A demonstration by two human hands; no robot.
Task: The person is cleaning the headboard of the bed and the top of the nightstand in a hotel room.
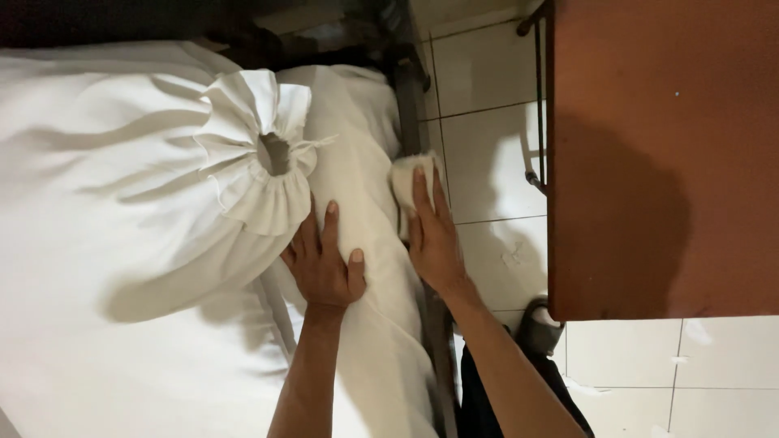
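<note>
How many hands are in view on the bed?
2. The left hand lies flat on the white sheet beside the gathered pillowcase; the right hand presses the sheet's corner at the mattress edge. None seems hidden.

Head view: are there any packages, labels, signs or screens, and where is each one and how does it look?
None in view: only a white gathered cloth bag on a white sheet, both hands, left hand and right hand, a brown table and white floor tiles.
</note>
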